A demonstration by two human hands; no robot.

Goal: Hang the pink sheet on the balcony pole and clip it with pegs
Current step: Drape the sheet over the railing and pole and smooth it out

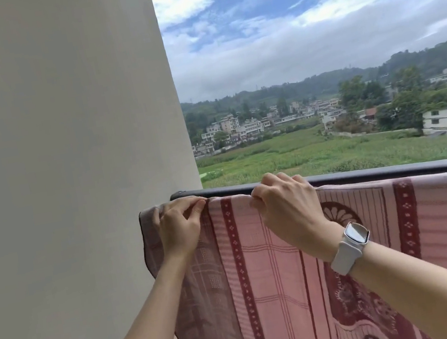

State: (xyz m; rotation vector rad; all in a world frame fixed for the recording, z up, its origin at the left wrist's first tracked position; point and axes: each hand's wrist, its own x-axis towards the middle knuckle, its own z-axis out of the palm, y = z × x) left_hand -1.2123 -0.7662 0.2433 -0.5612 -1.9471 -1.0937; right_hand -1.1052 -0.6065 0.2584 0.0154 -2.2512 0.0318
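The pink sheet (267,275), patterned with dark red bands and flowers, hangs over the dark balcony pole (395,169) and drapes down toward me. My left hand (180,227) pinches the sheet's top fold near its left end, beside the wall. My right hand (285,206), with a white watch on the wrist, grips the top fold a little to the right, its fingers curled over the pole. No pegs are in view.
A plain beige wall (66,167) fills the left side and meets the pole's left end. Beyond the pole lie open air, green fields and distant houses. The sheet's left edge overlaps the wall.
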